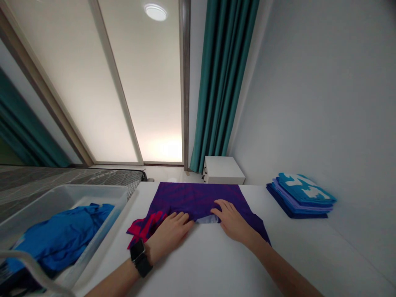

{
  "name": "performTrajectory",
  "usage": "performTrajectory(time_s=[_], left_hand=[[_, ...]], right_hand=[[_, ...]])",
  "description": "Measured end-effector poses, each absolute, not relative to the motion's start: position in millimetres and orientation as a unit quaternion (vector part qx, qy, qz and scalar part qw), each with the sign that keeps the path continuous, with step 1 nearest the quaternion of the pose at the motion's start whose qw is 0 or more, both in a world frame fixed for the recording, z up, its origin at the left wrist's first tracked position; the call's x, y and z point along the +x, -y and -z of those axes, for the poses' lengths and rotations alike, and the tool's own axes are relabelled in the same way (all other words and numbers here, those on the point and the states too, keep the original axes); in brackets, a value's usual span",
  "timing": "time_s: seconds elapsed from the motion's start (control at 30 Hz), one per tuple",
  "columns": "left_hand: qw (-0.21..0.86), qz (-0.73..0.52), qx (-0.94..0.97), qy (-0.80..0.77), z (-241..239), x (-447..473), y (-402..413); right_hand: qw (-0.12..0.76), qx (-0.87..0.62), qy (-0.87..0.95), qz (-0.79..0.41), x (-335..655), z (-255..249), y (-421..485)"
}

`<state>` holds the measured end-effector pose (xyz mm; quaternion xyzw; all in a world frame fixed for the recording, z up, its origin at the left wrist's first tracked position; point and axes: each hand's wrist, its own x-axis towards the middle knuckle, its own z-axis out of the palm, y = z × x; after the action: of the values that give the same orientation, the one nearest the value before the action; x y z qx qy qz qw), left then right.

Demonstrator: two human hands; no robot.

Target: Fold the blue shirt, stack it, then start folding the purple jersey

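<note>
Where one purple cloth (198,198) lies spread on the white table (216,264), its long axis runs left to right. Its near edge sits under two flat hands, the left hand (170,232) and the right hand (232,220), with fingers straight, close together and gripping nothing. One folded stack (301,196) sits far right, and one bin (93,192) sits near left.

A folded stack (300,197) lies right; bin (93,188) holds blue cloth (62,235).

Both hands press flat on a purple cloth (198,198) on the white table (216,264): left hand (170,233), right hand (232,220). A bin (62,194) stands left, folded cloths (300,196) far right.
</note>
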<state>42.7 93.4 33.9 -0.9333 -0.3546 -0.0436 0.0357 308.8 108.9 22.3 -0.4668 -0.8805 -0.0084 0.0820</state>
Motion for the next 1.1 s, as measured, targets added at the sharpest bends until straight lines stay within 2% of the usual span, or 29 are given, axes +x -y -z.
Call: performTrajectory(time_s=[0.17,0.33,0.6,0.8,0.93,1.1], left_hand=[[0.075,0.04,-0.931,0.356,-26,48,-106],[0.049,0.036,-0.926,0.372,-28,48,-116],[-0.015,0.091,-0.925,0.368,-49,39,-118],[-0.091,0.161,-0.919,0.35,-86,34,-111],[-0.132,0.149,-0.913,0.356,-84,33,-107],[-0.088,0.125,-0.907,0.393,-54,27,-96]], right_hand=[[0.06,-0.497,0.866,0.007,313,-23,-115],[0.07,-0.479,0.875,-0.017,318,-27,-113],[0.162,-0.484,0.858,-0.05,331,-35,-105],[0.255,-0.479,0.825,-0.158,336,-54,-93],[0.233,-0.466,0.831,-0.195,332,-57,-85],[0.202,-0.46,0.84,-0.203,325,-37,-74]])
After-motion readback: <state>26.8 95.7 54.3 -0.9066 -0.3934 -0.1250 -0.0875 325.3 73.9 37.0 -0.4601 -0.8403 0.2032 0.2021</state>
